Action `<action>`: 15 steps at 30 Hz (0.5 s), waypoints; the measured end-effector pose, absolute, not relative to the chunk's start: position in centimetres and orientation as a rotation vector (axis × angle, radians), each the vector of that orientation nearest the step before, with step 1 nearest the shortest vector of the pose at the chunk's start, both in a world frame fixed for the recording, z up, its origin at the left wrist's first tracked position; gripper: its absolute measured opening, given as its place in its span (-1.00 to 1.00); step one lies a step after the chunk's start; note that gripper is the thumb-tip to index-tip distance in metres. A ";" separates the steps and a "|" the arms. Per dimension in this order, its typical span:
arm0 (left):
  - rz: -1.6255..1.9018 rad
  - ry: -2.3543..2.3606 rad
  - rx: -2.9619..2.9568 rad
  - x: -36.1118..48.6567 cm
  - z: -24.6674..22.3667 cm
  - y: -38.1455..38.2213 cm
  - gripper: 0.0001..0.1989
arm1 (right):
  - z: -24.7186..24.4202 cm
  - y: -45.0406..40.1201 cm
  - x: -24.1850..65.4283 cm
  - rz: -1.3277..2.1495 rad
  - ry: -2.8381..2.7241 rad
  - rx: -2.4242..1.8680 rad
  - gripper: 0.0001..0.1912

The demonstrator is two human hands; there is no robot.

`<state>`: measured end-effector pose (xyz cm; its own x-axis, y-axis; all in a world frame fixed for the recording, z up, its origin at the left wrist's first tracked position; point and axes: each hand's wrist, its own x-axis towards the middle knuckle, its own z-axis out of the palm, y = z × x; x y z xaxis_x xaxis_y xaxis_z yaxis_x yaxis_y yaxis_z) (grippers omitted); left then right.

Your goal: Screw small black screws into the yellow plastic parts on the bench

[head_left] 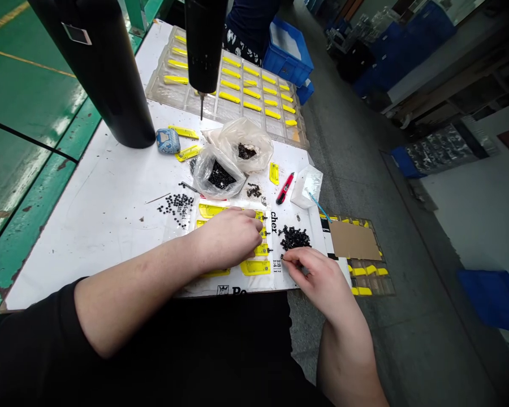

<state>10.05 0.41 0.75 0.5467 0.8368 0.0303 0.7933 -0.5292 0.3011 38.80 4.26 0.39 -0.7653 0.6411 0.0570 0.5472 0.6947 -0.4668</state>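
Observation:
My left hand point(235, 236) lies curled over rows of yellow plastic pieces point(255, 267) on a printed sheet; its fingertips are hidden beneath it. Small black parts stick out at the right ends of some yellow pieces. My right hand point(316, 277) pinches at a small black part, thumb and forefinger together, just below a pile of black parts point(295, 238). Above the yellow pieces stand two open plastic bags, one with black bits point(201, 178), the other with darker bits point(261, 161). Small black rings point(178, 204) lie scattered to the left.
A black screwdriver point(203, 51) hangs point down over the table. A tall black bottle point(106, 79) stands left. A tray of yellow pieces point(233, 127) lies behind, near a blue bin point(290, 65) and a person point(251, 25). A red cutter point(285, 189) lies right of the bags.

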 end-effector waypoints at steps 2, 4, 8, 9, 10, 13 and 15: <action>0.268 1.362 2.544 10.0 0.7 0.4 -0.86 | 0.3 4.2 38.9 0.617 -2.694 -0.945 -0.91; 0.280 1.363 2.556 10.0 0.6 0.4 -0.87 | 0.2 4.2 39.1 0.602 -2.710 -0.922 -0.89; 0.288 1.363 2.551 10.0 0.7 0.3 -0.87 | 0.2 4.0 39.4 0.595 -2.745 -0.882 -0.84; 0.286 1.363 2.546 10.0 0.8 0.3 -0.87 | 0.2 3.9 39.4 0.596 -2.751 -0.871 -0.83; 0.286 1.362 2.544 10.0 0.9 0.3 -0.88 | 0.2 3.8 39.3 0.598 -2.757 -0.858 -0.83; 0.305 1.337 2.546 10.1 1.3 0.1 -0.85 | 0.2 3.6 39.0 0.606 -2.763 -0.821 -0.82; 0.317 1.294 2.549 10.2 1.4 0.0 -0.82 | 0.3 3.5 38.8 0.617 -2.765 -0.800 -0.81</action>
<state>10.16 -0.01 1.39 0.5782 0.8125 0.0739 0.7547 -0.5671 0.3299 38.80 3.52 0.26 -0.8343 0.5465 0.0722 0.4641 0.7670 -0.4431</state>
